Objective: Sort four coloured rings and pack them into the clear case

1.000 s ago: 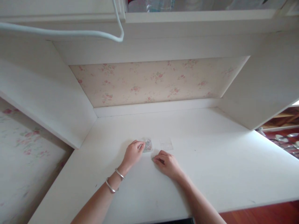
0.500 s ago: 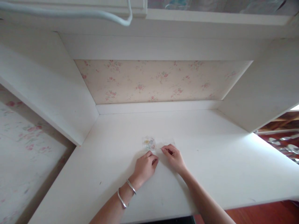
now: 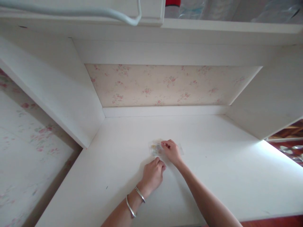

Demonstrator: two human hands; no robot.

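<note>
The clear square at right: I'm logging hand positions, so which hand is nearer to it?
Right. The right hand partly covers the clear square in this view; the left hand is farther off, leftward and nearer the person.

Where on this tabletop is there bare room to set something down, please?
The strip between the clear plastic and back ledge is bare; so, bar tiny marks, is the patch between the right forearm and right side panel. Plastic, left hand and right hand crowd the middle.
</note>
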